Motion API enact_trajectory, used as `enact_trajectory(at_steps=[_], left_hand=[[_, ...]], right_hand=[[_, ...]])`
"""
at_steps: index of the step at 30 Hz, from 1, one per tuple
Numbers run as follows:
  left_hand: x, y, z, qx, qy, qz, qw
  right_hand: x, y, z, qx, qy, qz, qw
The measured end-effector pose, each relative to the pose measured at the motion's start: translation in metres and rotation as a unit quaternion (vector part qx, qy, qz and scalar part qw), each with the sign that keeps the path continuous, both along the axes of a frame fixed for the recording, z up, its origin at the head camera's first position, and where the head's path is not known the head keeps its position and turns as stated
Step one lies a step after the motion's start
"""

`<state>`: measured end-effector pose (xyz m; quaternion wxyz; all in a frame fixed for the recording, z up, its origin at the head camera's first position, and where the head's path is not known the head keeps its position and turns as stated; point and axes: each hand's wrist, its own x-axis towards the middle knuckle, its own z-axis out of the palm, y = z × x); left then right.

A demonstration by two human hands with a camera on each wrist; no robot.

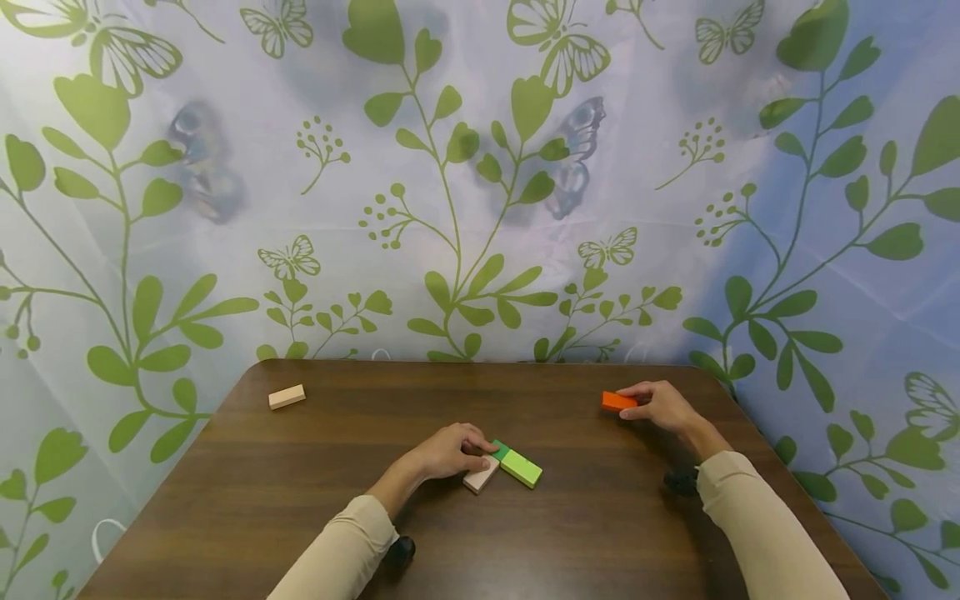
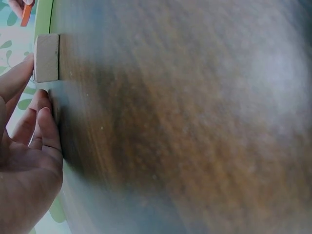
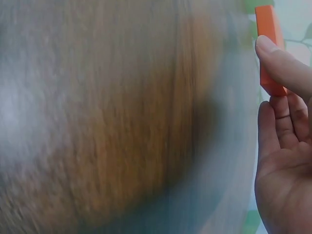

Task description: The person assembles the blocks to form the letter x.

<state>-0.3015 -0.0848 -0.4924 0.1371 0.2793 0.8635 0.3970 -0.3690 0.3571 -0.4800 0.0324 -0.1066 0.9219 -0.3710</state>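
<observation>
On the table, a pale wooden block (image 1: 482, 476) lies close beside a dark green block (image 1: 499, 451) and a light green block (image 1: 521, 469), which are in line end to end. My left hand (image 1: 448, 450) reaches over them, thumb at the pale block's edge and index fingertip by the dark green one. In the left wrist view the thumb touches the pale block (image 2: 48, 57), while the other fingers extend beside it. To the right, my right hand (image 1: 663, 407) grips an orange block (image 1: 617, 402) between thumb and fingers; the right wrist view shows the thumb across the orange block (image 3: 268, 29).
Another pale wooden block (image 1: 287, 397) lies at the table's far left. The brown wooden table (image 1: 600, 533) ends at a back edge against a hanging cloth (image 1: 465, 208) with green leaves and butterflies. Dark wrist devices sit below both cuffs.
</observation>
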Motion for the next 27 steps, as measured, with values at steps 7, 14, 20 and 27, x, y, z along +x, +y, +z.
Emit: enact_trajectory(at_steps=[7,14,20,27], left_hand=[[0.0,0.001,-0.001,0.0,0.004,0.0,1.0],[0.001,0.001,-0.001,0.001,0.002,0.002,1.0],[0.001,0.0,-0.003,0.003,0.0,0.002,1.0],[0.001,0.001,0.001,0.01,-0.004,-0.002,0.9999]], right_hand=[[-0.005,-0.01,-0.003,-0.004,0.003,0.034,0.9994],[-0.007,-0.027,0.002,0.007,0.021,0.119,0.9926],[-0.01,-0.047,0.004,0.0,0.007,0.166,0.9861],[-0.014,-0.064,0.005,-0.013,0.004,0.216,0.9762]])
